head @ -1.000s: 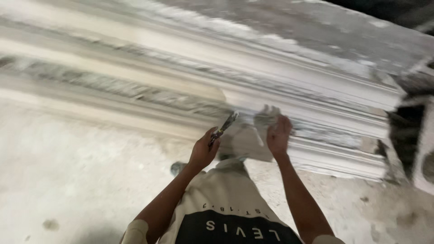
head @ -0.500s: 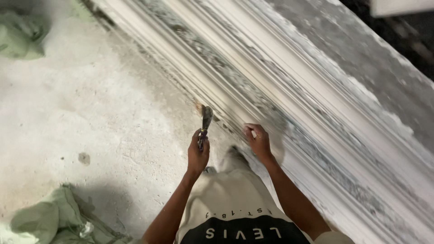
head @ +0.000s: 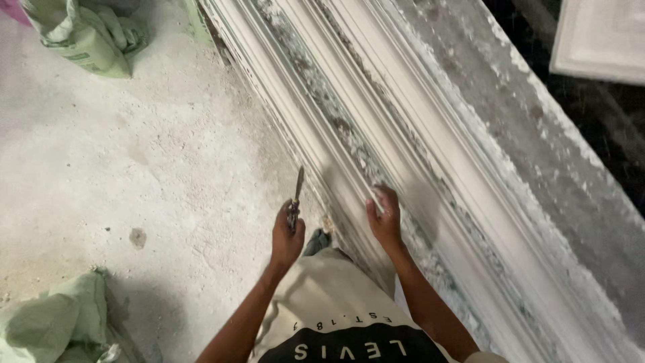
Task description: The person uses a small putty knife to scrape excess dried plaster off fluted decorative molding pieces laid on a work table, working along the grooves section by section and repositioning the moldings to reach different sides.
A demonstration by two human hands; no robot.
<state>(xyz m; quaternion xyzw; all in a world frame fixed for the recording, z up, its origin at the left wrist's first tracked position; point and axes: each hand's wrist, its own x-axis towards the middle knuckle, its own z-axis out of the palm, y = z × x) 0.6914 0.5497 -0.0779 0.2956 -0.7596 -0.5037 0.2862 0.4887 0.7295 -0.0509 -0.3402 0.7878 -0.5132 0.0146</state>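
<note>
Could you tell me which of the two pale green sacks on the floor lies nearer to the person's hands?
The crumpled green sack at the lower left, beside the left arm. The left hand grips a thin metal tool close by, while the other green sack lies far off at the top.

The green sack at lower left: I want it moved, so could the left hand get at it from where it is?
Probably yes. The left hand holds a thin tool, and only bare floor lies between it and the sack; the tool would hamper gripping.

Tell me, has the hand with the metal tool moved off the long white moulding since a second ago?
Yes. The left hand with its tool has come off the moulding, now over the floor beside it.
</note>
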